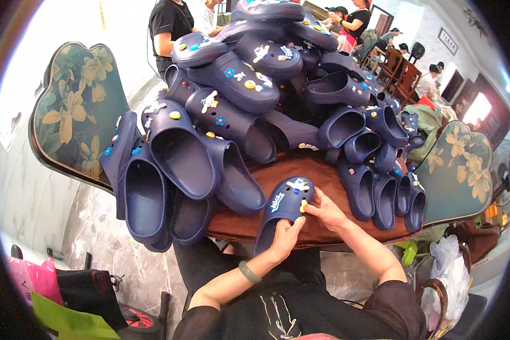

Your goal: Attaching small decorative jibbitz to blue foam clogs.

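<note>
A dark blue clog slipper lies on the front of a brown-covered table, toe pointing away, with white and blue charms on its top. My left hand grips the slipper's heel end from below. My right hand rests on its right side, fingertips pinching a small yellow charm against the upper. A green bangle circles my left wrist.
A tall heap of matching dark blue slippers with coloured charms fills the table behind. Floral-backed chairs stand at left and right. Pink and green bags sit lower left, plastic bags lower right. Several people stand or sit behind.
</note>
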Tool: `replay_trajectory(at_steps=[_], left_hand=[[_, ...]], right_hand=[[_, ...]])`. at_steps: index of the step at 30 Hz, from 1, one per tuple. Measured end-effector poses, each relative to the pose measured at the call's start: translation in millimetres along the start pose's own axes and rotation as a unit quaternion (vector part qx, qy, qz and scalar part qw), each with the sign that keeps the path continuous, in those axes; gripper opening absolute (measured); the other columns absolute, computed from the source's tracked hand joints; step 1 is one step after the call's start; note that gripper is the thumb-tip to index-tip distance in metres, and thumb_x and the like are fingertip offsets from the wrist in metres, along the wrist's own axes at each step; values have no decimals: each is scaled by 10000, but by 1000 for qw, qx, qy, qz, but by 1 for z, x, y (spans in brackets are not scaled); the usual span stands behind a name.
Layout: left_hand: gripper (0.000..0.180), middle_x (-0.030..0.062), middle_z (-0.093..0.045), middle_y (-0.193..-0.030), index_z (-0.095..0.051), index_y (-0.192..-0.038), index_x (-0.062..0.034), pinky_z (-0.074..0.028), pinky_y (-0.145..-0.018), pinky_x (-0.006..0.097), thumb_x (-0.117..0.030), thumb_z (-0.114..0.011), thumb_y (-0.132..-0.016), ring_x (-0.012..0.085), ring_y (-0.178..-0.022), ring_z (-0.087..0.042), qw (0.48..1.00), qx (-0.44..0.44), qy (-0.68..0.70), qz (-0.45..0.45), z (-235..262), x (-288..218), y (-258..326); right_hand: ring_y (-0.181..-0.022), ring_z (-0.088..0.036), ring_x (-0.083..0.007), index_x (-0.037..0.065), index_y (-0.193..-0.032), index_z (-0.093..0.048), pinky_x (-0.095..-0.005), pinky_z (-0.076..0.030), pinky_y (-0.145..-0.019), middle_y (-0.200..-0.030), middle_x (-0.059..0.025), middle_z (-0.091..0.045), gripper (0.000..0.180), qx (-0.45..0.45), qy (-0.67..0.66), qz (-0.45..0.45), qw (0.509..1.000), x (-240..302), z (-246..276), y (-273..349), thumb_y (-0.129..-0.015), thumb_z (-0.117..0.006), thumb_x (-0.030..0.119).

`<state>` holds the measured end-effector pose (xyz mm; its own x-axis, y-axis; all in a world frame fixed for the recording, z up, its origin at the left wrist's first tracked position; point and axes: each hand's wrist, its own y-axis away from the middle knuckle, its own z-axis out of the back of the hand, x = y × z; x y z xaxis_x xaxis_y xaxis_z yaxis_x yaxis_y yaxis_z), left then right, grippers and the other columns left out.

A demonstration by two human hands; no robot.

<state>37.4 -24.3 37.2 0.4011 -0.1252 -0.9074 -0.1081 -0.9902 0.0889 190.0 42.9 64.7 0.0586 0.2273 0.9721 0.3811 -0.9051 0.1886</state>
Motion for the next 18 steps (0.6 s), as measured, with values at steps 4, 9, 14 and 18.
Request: replay_trajectory(at_steps=[4,9,14,18], left_hand=[[251,-1,-585,-983,-590,-1091,27,-430,-744,246,-139,-552,-905,74,-861,-509,999,-1,-34,1,8,15,-4],[285,7,-586,-971,-586,-1102,23,-427,-737,253,-201,-528,-935,76,-850,-501,998,6,-62,12,6,9,-2],[327,22,-582,-967,-568,-1111,41,-425,-728,270,-238,-507,-953,82,-860,-493,994,-4,-109,-13,6,9,-6],[343,30,-581,-947,-563,-1090,60,-427,-728,276,-248,-506,-953,90,-863,-494,994,30,-106,26,9,6,-7]], right_hand=[[-1205,-435,-202,7,-1377,-254,-357,-324,-1056,-1284,-109,-446,838,-32,11,-14,999,7,-13,0,-751,-789,161],[-1197,-440,-200,-3,-1360,-254,-354,-322,-1053,-1272,-123,-454,858,-67,41,-14,997,0,-15,-5,-729,-805,179],[-1196,-445,-204,-4,-1354,-257,-356,-317,-1059,-1262,-127,-471,867,-108,67,21,992,-12,-16,-9,-716,-813,186],[-1200,-447,-207,0,-1371,-258,-356,-321,-1059,-1260,-117,-482,857,-52,26,-40,998,15,-20,-3,-732,-802,172]])
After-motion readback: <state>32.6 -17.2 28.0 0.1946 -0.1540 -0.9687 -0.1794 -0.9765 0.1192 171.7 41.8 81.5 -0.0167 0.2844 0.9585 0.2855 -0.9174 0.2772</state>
